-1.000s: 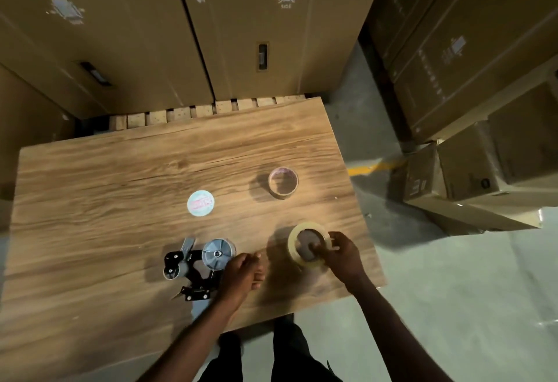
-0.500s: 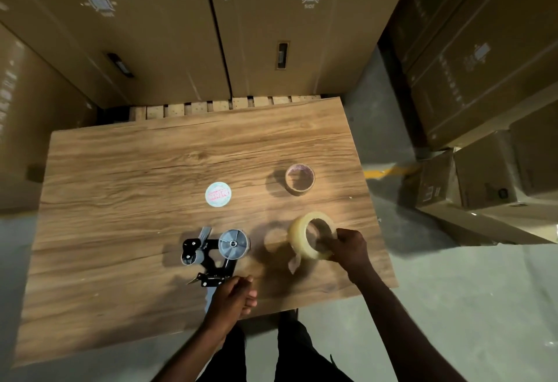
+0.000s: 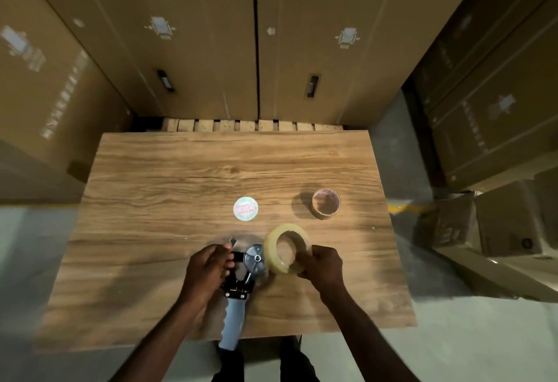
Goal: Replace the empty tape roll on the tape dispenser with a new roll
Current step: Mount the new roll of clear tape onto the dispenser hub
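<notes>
The tape dispenser (image 3: pixel 241 288) lies on the wooden table (image 3: pixel 169 188) near its front edge, its black frame and grey hub wheel (image 3: pixel 256 258) pointing away and its blue handle (image 3: pixel 233 325) reaching past the edge. My left hand (image 3: pixel 208 270) grips the dispenser's black frame on the left side. My right hand (image 3: pixel 321 267) holds the new clear tape roll (image 3: pixel 287 248) tilted on edge, touching the hub wheel's right side. The empty brown cardboard core (image 3: pixel 326 202) stands further back on the right.
A round white label disc (image 3: pixel 245 208) lies on the table behind the dispenser. Tall cardboard boxes (image 3: pixel 211 34) wall the far side, with a pallet edge (image 3: pixel 250 125) below them. More boxes (image 3: pixel 498 128) stack at the right. Grey floor shows on both sides.
My right hand carried the new roll left until it met the hub wheel. My left hand moved from the table edge up onto the dispenser's frame and closed on it.
</notes>
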